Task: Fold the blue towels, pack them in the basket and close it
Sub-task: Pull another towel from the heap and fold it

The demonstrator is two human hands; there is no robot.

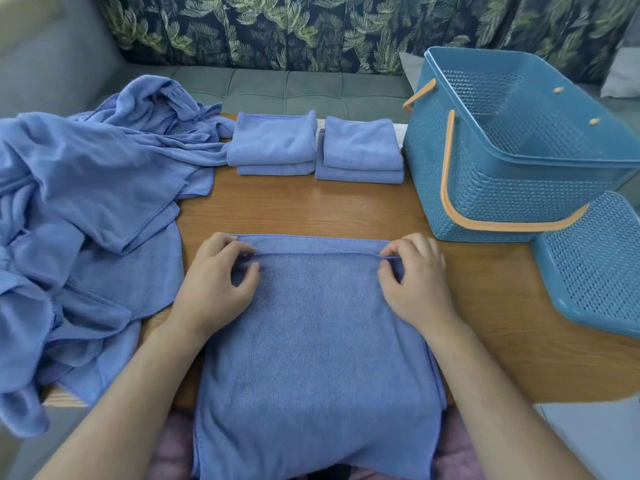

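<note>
Far left, a pile [86,188] of unfolded towels spills off the table [311,206].

Left hand [221,282]: fingers curled, pinching the left end of the upper hem.

Towel [318,341]: lies front and centre, doubled. Its long axis runs away from the person, and the near end hangs over the table edge. The upper hem sits just short of the lower one.

Behind it, two folded stacks [273,143] [362,150] sit side by side.

Right hand [415,282]: pinches the hem's right end.

Basket [519,150]: open and apparently empty, with its lid [595,265] lying beside it.

Step judged: folding — nothing packed yet. The next move likely calls for squaring the hems, then folding down to stack size.
</note>
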